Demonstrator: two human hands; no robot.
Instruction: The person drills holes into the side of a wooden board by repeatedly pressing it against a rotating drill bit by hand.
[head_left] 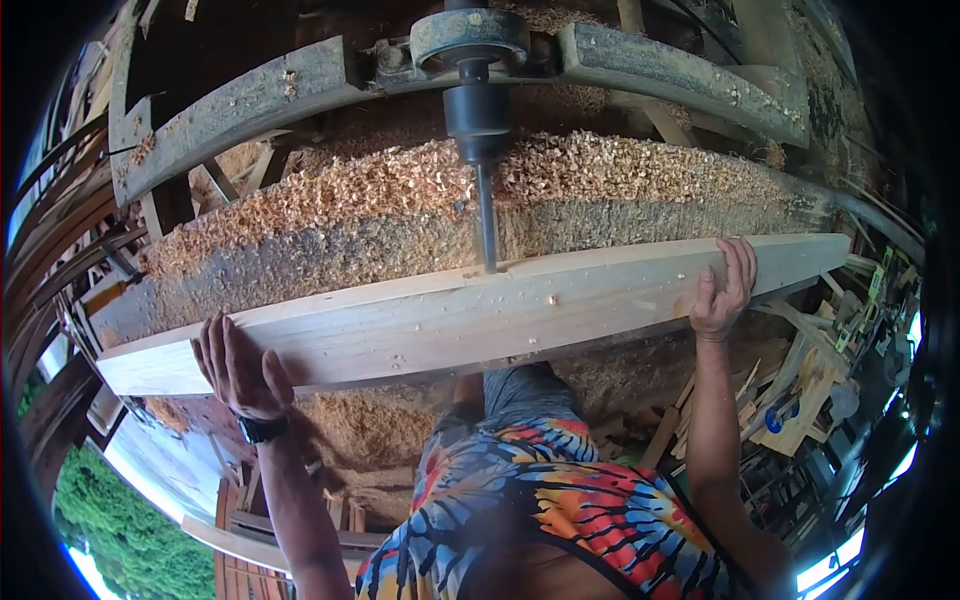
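A long pale wooden plank [450, 320] lies across a machine bed, running from lower left to upper right. My left hand [238, 368], with a black watch on the wrist, presses on the plank near its left end, fingers spread over its face. My right hand [725, 290] grips the plank toward its right end, fingers curled over the far edge. A vertical drill bit [487, 225] under a dark chuck [478, 110] meets the plank's far edge near the middle.
Thick heaps of wood shavings [400, 190] cover the bed behind the plank. A grimy metal machine arm [250, 100] spans the top. Wooden offcuts and tools [800, 390] are piled at right. Stacked timber [70, 230] stands at left.
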